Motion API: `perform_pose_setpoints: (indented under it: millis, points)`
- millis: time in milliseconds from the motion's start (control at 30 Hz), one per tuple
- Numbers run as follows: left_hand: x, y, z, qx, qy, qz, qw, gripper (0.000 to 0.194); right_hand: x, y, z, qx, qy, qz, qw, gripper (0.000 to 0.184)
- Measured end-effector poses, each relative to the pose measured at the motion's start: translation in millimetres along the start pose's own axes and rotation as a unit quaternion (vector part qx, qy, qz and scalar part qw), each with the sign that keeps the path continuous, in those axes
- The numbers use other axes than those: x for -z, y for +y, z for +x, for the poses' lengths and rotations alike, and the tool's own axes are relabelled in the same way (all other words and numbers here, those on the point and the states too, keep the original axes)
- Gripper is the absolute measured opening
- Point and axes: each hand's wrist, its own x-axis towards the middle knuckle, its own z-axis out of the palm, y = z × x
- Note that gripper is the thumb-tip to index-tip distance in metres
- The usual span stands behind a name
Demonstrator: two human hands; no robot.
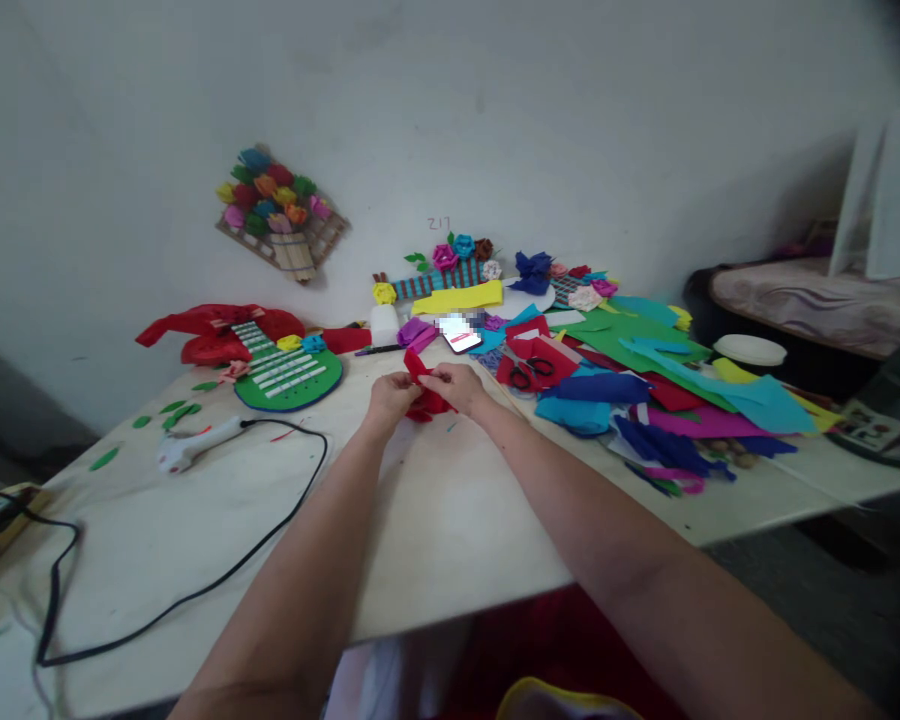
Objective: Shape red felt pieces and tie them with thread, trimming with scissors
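Note:
A piece of red paper (422, 386) sits between both hands over the middle of the white table (435, 520). My left hand (388, 396) pinches its left side with closed fingers. My right hand (457, 385) grips the right side, fingers curled on the paper. The lower part of the paper hangs crumpled below the fingers, just above the tabletop.
A white glue gun (195, 444) with a black cord (217, 575) lies to the left. A green and white paper craft (289, 372) lies behind it. Scissors (531, 371), a phone (460, 333) and a heap of coloured paper sheets (667, 390) fill the right side. Paper flowers (461, 262) line the wall.

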Motion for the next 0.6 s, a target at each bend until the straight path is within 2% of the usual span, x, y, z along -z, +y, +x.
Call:
perform_pose_setpoints:
  millis: [67,267,433,600]
  points:
    - [-1.0,-0.4,0.0,-0.005,0.000,0.011,1.000,0.018,-1.5,0.7,1.0,-0.006,0.009,-0.008,1.000,0.033]
    - [-3.4,4.8,-3.9,0.009,-0.003,-0.010,1.000,0.017,-4.5,4.5,3.6,-0.001,0.031,-0.048,0.998,0.018]
    - [-1.2,8.7,-6.5,0.024,-0.007,-0.028,0.999,0.019,-6.3,12.9,7.2,0.049,-0.008,-0.007,0.999,0.015]
    - [-1.3,8.6,-6.9,0.025,-0.004,-0.033,0.999,0.023,-7.6,15.6,9.9,0.040,-0.006,0.038,0.998,0.014]
